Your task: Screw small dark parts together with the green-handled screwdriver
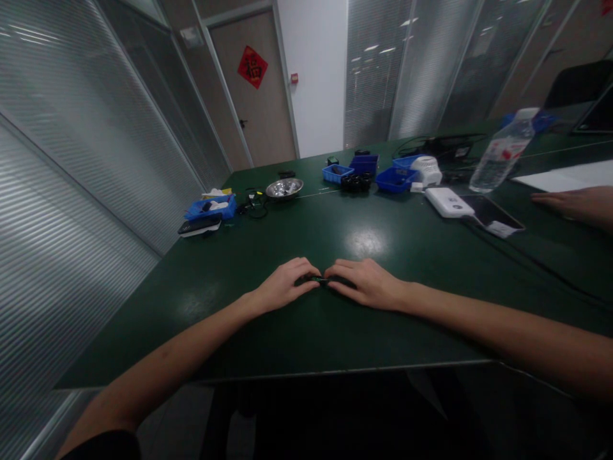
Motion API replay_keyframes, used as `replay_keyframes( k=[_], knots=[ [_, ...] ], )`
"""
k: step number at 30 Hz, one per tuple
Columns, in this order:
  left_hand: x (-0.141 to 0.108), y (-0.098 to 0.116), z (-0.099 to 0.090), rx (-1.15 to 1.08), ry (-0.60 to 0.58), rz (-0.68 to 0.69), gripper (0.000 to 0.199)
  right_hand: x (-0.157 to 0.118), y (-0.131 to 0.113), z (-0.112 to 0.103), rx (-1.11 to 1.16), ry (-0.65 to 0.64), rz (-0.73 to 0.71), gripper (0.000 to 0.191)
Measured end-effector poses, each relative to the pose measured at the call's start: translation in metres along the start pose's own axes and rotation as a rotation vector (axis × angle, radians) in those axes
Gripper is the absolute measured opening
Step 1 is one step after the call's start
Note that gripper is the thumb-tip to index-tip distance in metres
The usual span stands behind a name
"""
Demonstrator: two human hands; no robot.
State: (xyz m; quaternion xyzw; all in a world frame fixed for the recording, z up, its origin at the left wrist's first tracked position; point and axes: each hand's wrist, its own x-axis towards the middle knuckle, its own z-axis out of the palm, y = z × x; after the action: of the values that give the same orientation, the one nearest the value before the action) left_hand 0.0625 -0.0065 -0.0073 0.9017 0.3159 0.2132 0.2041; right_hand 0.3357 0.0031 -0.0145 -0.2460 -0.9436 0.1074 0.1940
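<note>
My left hand (288, 282) and my right hand (366, 282) meet near the front of the dark green table (268, 236). Between their fingertips is a small dark piece with a bit of green (320, 279), too small and too covered to name. The left thumb and fingers pinch its left end. On its right end the right thumb and fingers are closed in the same way. Both hands rest low, at or just above the table surface.
Blue trays (211, 207) and a metal bowl (284, 189) stand at the back left. More blue trays (396, 179), a white device (449, 202), a phone (493, 213) and a water bottle (504, 153) lie to the right. Another person's hand (582, 206) rests at the right edge.
</note>
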Motion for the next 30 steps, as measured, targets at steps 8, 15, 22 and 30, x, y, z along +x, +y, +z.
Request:
replay_keyframes(
  k=[8,15,22,30],
  knots=[
    [0.001,0.001,0.0,0.006,-0.021,0.006,0.025,0.001,-0.002,0.001,-0.046,-0.014,0.01,0.031],
    [0.0,-0.003,0.002,0.0,-0.018,-0.009,0.034,0.001,0.0,0.004,-0.075,0.063,0.089,0.032],
    [-0.001,-0.006,0.004,0.006,-0.028,-0.044,0.057,0.002,0.01,0.001,0.014,0.185,0.255,0.025],
    [0.0,-0.001,0.001,-0.023,-0.031,-0.069,0.041,0.002,0.012,0.001,0.008,0.196,0.342,0.026]
  ],
)
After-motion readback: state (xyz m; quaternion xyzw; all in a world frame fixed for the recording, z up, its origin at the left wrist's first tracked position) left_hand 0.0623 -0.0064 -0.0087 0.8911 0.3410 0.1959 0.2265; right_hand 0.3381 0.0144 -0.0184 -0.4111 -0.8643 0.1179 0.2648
